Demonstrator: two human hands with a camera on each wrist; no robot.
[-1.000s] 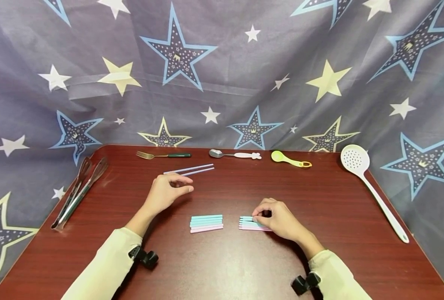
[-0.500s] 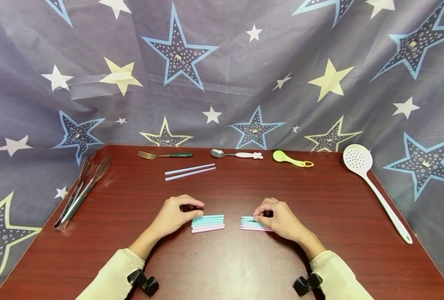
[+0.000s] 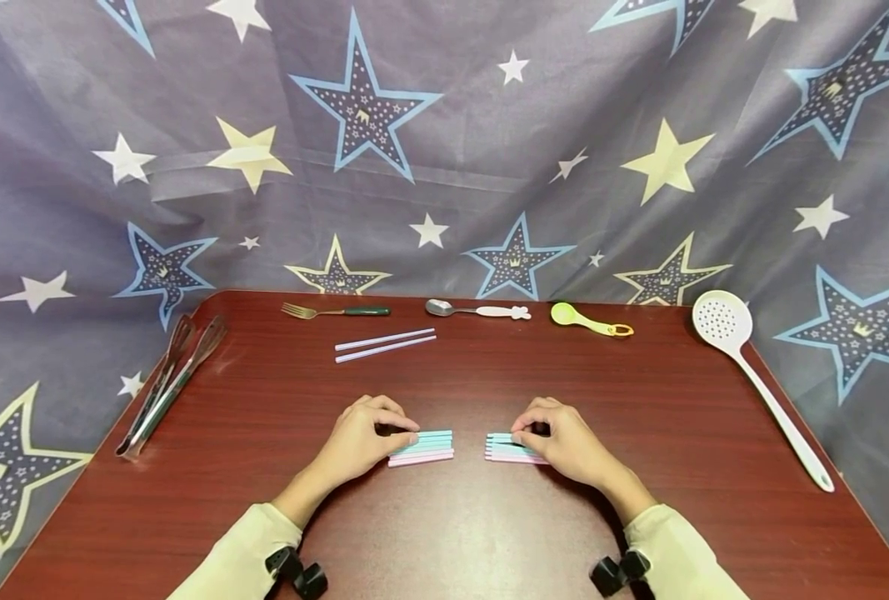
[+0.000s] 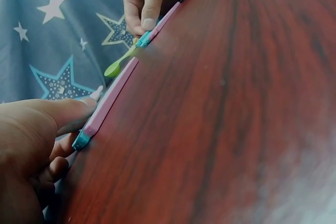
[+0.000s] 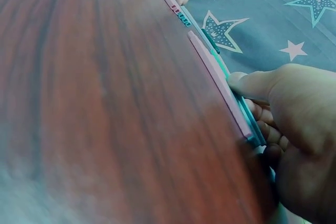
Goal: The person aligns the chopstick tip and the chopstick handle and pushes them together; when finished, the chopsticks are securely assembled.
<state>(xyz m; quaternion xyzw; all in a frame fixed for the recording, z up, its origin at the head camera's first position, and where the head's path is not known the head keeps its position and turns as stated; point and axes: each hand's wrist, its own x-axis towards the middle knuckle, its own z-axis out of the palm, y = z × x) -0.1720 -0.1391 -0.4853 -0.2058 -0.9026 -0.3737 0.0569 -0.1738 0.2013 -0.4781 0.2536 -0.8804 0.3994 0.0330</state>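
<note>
Two side-by-side rows of short teal and pink sticks lie mid-table in the head view. My left hand [image 3: 365, 442] is at the left row, thumb and forefinger pinching a teal stick [image 3: 435, 437] at its far side. Nearer me in that row lie pink sticks [image 3: 422, 458]. At the right row, my right hand [image 3: 567, 442] pinches a teal stick [image 3: 498, 444], its thumb and forefinger meeting over the row. A pink stick [image 4: 113, 95] edges the left row in the left wrist view; in the right wrist view, another pink stick [image 5: 220, 82] edges the right row. Fingers partly hide both rows.
Two lilac chopsticks [image 3: 386, 344] lie behind the left row. Along the back are a fork [image 3: 335, 312], a spoon [image 3: 477, 310] and a yellow-green measuring spoon [image 3: 586, 320]. Tongs [image 3: 170, 387] lie at the left edge, a white skimmer [image 3: 762, 383] at the right.
My left hand has come from beside the lilac chopsticks toward me and to the right, down onto the left row. The right hand has stayed at the right row.
</note>
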